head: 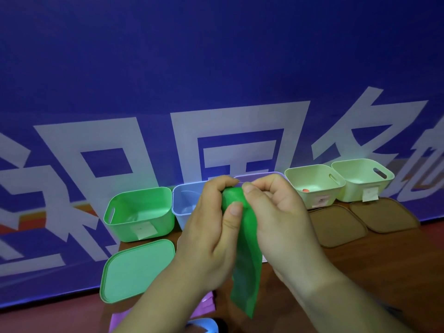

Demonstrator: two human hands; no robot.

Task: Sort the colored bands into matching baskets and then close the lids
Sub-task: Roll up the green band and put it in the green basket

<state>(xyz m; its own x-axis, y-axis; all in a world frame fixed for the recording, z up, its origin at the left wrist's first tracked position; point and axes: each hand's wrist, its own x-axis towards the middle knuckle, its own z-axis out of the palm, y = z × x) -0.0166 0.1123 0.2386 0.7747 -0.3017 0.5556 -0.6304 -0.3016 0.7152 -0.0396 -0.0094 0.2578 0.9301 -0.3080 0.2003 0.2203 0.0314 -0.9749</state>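
Both of my hands hold a green band [247, 265] in the middle of the view. My left hand [211, 231] grips its upper part, thumb on the front. My right hand [278, 212] pinches the top end; the rest hangs down loose. Behind stands a row of open baskets: a green basket [140, 213], a blue basket [186, 203] partly hidden by my left hand, a purple basket [262, 176] mostly hidden, and two pale green baskets [314, 186] [362, 179]. The nearer pale one holds a small orange thing.
A green lid [137, 270] lies in front of the green basket. Two brown lids [336, 227] [384, 216] lie before the pale baskets. A purple piece [204, 306] and a blue object [203, 325] lie under my left forearm. A blue banner wall [216, 80] rises behind.
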